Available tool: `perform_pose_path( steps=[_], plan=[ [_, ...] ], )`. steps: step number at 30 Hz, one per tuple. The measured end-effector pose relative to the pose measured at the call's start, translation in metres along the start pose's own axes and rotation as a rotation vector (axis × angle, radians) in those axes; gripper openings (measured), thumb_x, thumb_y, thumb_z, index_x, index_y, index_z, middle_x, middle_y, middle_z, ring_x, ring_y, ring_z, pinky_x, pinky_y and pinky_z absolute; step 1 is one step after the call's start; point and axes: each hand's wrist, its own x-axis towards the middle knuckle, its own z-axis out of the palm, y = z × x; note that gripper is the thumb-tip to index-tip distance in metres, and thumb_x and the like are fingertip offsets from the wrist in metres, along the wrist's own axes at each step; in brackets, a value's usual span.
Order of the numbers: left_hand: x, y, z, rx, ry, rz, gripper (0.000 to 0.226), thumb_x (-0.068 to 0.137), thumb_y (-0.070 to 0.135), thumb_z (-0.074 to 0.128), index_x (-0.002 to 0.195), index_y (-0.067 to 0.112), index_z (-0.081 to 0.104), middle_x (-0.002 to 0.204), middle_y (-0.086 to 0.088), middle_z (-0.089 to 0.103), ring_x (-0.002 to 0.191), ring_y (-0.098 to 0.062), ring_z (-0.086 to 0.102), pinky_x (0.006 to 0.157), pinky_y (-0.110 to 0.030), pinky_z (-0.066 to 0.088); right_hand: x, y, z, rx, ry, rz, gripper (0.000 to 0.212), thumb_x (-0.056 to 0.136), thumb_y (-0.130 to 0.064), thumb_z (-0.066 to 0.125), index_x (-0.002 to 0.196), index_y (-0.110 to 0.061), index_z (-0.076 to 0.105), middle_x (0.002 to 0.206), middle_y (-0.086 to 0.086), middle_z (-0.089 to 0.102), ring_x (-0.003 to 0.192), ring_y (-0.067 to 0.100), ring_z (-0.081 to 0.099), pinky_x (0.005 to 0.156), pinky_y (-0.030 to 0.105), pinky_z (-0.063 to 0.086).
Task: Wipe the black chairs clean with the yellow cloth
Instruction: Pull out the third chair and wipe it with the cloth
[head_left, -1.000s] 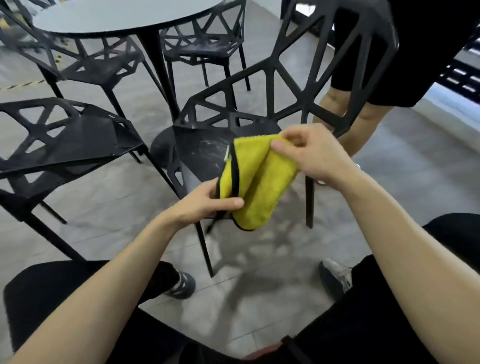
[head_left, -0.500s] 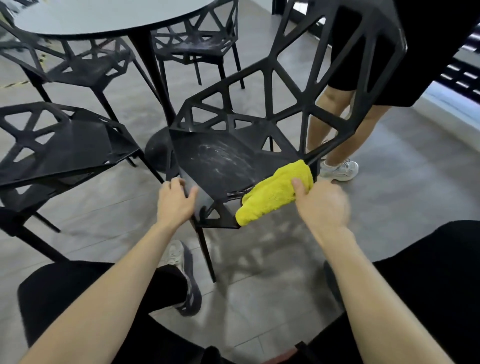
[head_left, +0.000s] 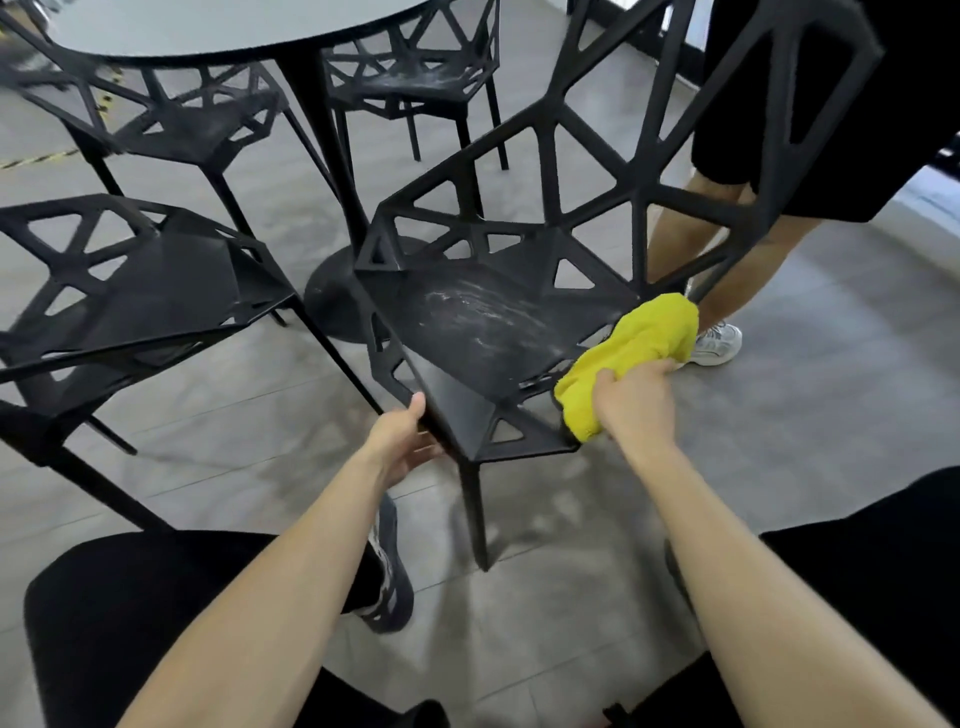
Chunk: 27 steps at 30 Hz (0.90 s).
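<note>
two hands on nearest black chair, centre frame.
left hand grips seat edge; right hand clutches yellow cloth; bystander's legs behind backrest, round table upper left.

I have one view only, from the camera worn on the person's head, wide-angle, looking forward and down. It sits close over both forearms, with the nearest black chair just ahead and the round table at the top edge. Straight lines bow toward the frame edges.
</note>
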Motion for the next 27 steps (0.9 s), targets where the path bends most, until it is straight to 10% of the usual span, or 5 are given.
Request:
perform_pose_path(
  steps=[6, 14, 18, 27],
  plan=[
    [-0.024, -0.019, 0.016, 0.052, -0.155, -0.085, 0.033, 0.106, 0.035, 0.07, 0.119, 0.005, 0.073, 0.112, -0.016, 0.079, 0.089, -0.028, 0.079, 0.101, -0.059, 0.061, 0.024, 0.027, -0.037, -0.126, 0.068, 0.003, 0.082, 0.096, -0.047, 0.072, 0.144, 0.007, 0.034, 0.136, 0.031, 0.06, 0.125, 0.049, 0.06, 0.095, 0.052, 0.05],
    [-0.003, 0.012, 0.011, -0.137, 0.168, 0.013, 0.05, 0.116, 0.012, 0.045, 0.163, 0.009, 0.028, 0.138, -0.034, 0.062, 0.105, -0.055, 0.072, 0.046, -0.046, 0.062, 0.025, 0.033, -0.034, -0.102, 0.071, -0.028, 0.061, 0.102, -0.029, 0.063, 0.142, 0.008, 0.037, 0.133, 0.032, 0.063, 0.122, 0.05, 0.062, 0.094, 0.05, 0.051],
    [-0.005, 0.011, 0.019, -0.039, 0.149, 0.037, 0.051, 0.116, 0.014, 0.046, 0.162, 0.003, 0.027, 0.116, -0.03, 0.071, 0.072, -0.042, 0.079, 0.051, -0.043, 0.064, 0.033, 0.04, -0.037, -0.107, 0.084, -0.004, 0.06, 0.1, -0.026, 0.063, 0.142, 0.008, 0.038, 0.134, 0.032, 0.062, 0.121, 0.051, 0.062, 0.095, 0.051, 0.052],
    [-0.068, -0.039, 0.034, 0.111, -0.19, -0.098, 0.029, 0.116, 0.022, 0.051, 0.129, -0.003, 0.057, 0.101, -0.022, 0.081, 0.085, -0.03, 0.082, 0.066, -0.036, 0.066, 0.065, 0.074, -0.078, -0.222, 0.186, 0.038, 0.078, 0.1, -0.04, 0.068, 0.154, 0.005, 0.034, 0.135, 0.029, 0.063, 0.124, 0.049, 0.062, 0.096, 0.05, 0.052]
  ],
)
